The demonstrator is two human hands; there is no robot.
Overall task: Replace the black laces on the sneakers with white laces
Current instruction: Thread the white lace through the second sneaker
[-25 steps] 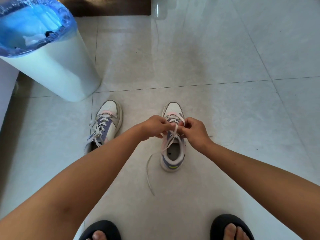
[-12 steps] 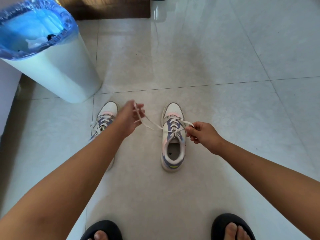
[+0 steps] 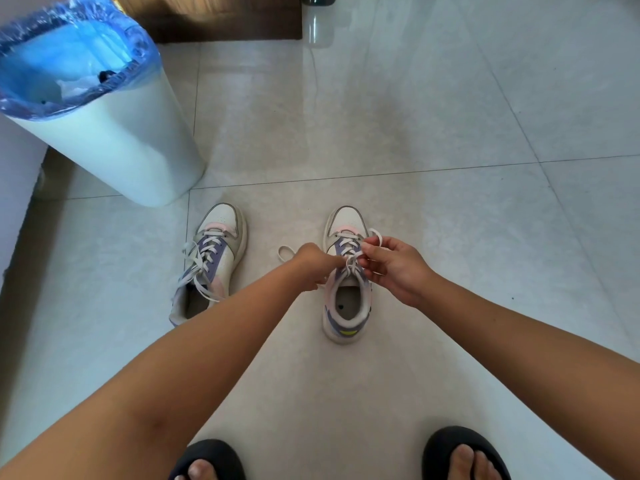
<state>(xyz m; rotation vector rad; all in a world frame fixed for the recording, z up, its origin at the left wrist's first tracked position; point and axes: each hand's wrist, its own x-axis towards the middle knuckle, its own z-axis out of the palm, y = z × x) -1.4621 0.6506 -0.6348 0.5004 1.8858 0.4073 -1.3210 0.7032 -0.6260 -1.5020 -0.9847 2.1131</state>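
Both hands pinch the white lace (image 3: 349,263) over the right-hand sneaker (image 3: 347,282) mid-floor, left hand (image 3: 317,263) and right hand (image 3: 393,266) equally near, loops running crosswise to the shoe's length.

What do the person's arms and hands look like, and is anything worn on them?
Both forearms are bare, with no sleeves in view. The left hand and the right hand wear no gloves; no watch, bracelet or ring can be seen on them.
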